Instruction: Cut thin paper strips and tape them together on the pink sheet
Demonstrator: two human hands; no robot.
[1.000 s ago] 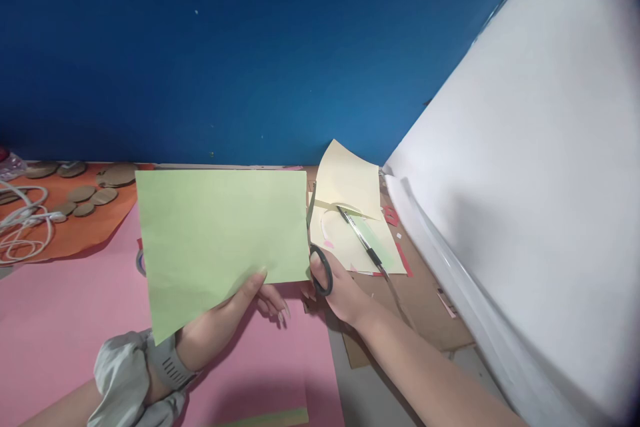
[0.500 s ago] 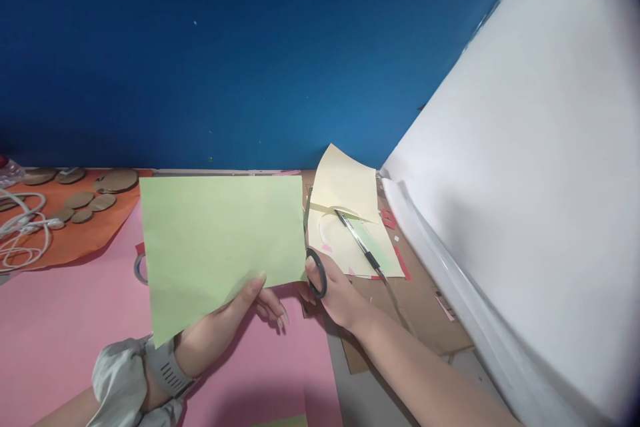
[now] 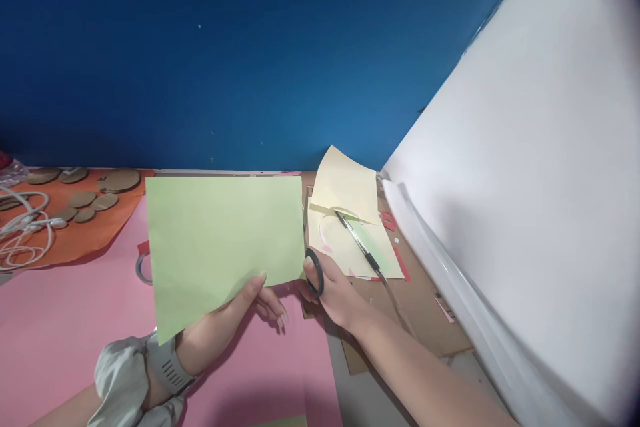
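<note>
A light green sheet of paper [image 3: 225, 227] is held up in front of me. My left hand [image 3: 250, 300] grips its lower edge, thumb on the near face and fingers behind and below. At the sheet's right edge, my right hand [image 3: 327, 287] holds a pair of scissors [image 3: 315, 272] with black handles, the thumb through one loop. The blades run upward along that edge and are partly hidden by the paper. Just right of the scissors lie cream paper pieces [image 3: 345, 180], one curled upward, with a pen [image 3: 357, 240] resting across them.
Pink paper [image 3: 75, 320] covers the table's left part. Orange paper [image 3: 115, 227] carries several cardboard discs [image 3: 119, 180] and white earphones [image 3: 30, 220]. A tape roll [image 3: 144, 268] peeks out beside the green sheet. Cardboard [image 3: 425, 307] lies at right under a large white sheet [image 3: 525, 180]; a blue wall [image 3: 250, 60] stands behind.
The green sheet's left edge has shifted slightly right, and its lower left corner sits a little higher. Both hands keep their grips, with the scissors still at the right edge.
</note>
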